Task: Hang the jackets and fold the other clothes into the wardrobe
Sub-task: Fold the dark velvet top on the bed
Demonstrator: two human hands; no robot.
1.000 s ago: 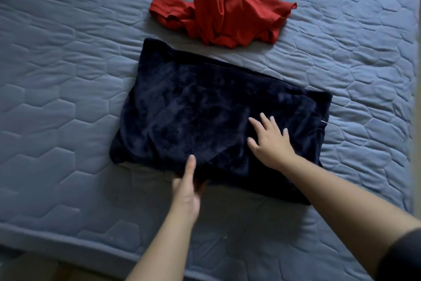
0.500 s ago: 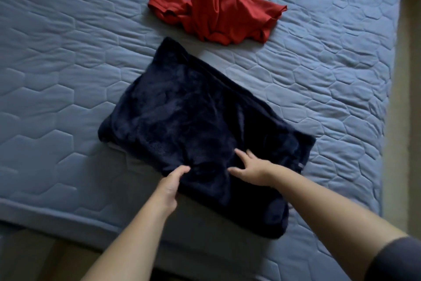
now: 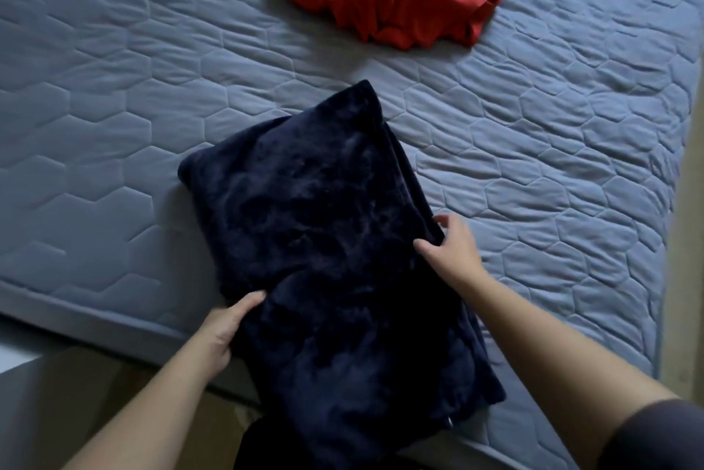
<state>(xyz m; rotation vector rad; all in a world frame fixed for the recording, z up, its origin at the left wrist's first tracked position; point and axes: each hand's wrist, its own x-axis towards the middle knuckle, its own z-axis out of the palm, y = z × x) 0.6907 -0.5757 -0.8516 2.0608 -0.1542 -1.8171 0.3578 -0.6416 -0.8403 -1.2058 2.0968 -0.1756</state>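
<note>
Folded navy fleece (image 3: 324, 241) – soft, bulky, floppy; left hand (image 3: 223, 332) and right hand (image 3: 451, 246) clamp opposite edges – support underneath.

Left hand (image 3: 221, 332): fingers tucked beneath the navy garment (image 3: 335, 241), unseen; only the thumb shows.
Right hand (image 3: 451, 252): fingertips hidden past the garment's right edge.
Navy garment: near end cut off by the picture's bottom edge.
Red garment (image 3: 396, 1): crumpled, kind unclear.
</note>
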